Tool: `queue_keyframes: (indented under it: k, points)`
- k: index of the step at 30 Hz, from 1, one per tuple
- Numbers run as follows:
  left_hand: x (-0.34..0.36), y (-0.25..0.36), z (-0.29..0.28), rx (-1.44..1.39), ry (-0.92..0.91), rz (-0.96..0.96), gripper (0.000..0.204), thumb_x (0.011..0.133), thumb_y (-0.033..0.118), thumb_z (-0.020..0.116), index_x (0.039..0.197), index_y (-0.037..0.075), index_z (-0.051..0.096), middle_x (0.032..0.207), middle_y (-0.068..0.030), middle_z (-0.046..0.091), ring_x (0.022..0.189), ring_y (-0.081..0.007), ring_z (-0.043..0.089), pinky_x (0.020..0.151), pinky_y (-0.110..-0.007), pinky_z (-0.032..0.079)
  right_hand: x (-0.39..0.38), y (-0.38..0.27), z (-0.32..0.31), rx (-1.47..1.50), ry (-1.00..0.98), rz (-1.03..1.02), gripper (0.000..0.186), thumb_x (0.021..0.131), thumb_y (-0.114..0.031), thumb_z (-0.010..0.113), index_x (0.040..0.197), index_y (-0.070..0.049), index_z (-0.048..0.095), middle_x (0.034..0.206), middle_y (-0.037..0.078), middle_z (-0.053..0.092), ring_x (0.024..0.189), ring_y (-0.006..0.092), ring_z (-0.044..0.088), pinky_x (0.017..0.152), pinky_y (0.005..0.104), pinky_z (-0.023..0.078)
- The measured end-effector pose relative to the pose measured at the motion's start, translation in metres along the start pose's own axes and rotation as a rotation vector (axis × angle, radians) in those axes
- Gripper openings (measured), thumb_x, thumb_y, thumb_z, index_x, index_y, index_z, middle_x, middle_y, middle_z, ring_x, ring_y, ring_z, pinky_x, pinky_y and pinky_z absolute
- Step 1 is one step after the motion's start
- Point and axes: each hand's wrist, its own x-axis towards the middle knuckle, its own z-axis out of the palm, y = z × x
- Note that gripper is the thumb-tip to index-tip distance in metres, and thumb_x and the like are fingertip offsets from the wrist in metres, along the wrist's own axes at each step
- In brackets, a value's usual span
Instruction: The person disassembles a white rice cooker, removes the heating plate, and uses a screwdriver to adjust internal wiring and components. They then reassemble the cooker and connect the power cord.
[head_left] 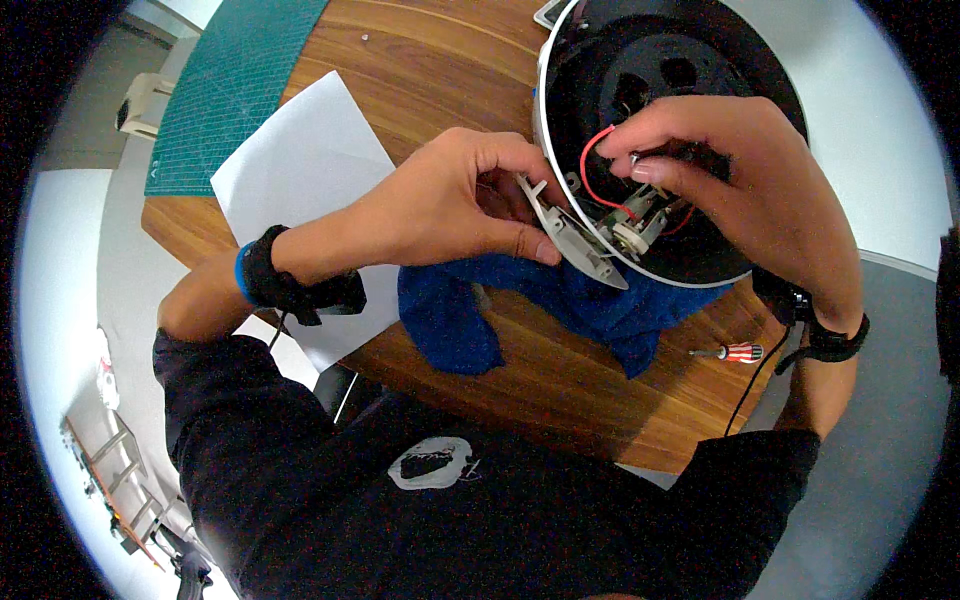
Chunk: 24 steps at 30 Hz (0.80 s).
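Observation:
My left hand (440,205) grips a pale plastic panel (590,260) at the white rim of an appliance housing (554,100) with a dark, hollow interior. My right hand (730,180) reaches into that housing, fingers curled around a small metal piece (634,158) beside a looped red wire (585,170); whether it grips the wire too is unclear. Below the fingers, the wire runs to a pale mechanism (632,233) just inside the rim. The housing rests on a crumpled blue cloth (450,320).
A white sheet (280,160) lies on the wooden table (420,60), beside a green cutting mat (230,70). A red-and-white screwdriver (735,352) lies near the table's right edge. A step ladder (120,455) stands at lower left.

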Motion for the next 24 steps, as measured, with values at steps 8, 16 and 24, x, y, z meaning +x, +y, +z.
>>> queue_keyframes:
  k: [8, 16, 24]
  points:
    - [-0.007, 0.000, 0.010, 0.011, 0.062, 0.115, 0.037, 0.085, 0.023, 0.087, 0.112, 0.002, 0.071, 0.099, -0.0040, 0.072, 0.085, -0.0095, 0.066, 0.076, -0.025, 0.056, 0.015, -0.007, -0.003, -0.212, -0.109, -0.083, 0.013, 0.084, -0.006, 0.077, 0.097, -0.006, 0.076, 0.088, 0.010, 0.071, 0.079, 0.0263, 0.069, 0.071, 0.0336, 0.054]
    - [-0.014, 0.002, 0.010, -0.095, 0.038, -0.157, 0.033, 0.098, 0.012, 0.073, 0.129, 0.002, 0.065, 0.121, -0.0035, 0.071, 0.112, -0.0111, 0.063, 0.099, -0.028, 0.051, 0.032, -0.019, 0.009, -0.263, -0.158, 0.034, 0.012, 0.085, -0.009, 0.076, 0.096, -0.008, 0.077, 0.087, 0.009, 0.068, 0.074, 0.0257, 0.067, 0.063, 0.0349, 0.052]
    - [-0.019, 0.000, 0.015, -0.164, 0.087, -0.169, 0.027, 0.103, 0.018, 0.064, 0.126, 0.003, 0.066, 0.113, -0.0018, 0.072, 0.106, -0.0088, 0.064, 0.093, -0.026, 0.051, 0.038, -0.029, 0.009, -0.307, -0.181, 0.073, 0.011, 0.085, -0.009, 0.075, 0.095, -0.008, 0.078, 0.080, 0.008, 0.068, 0.070, 0.0217, 0.066, 0.061, 0.0331, 0.051]
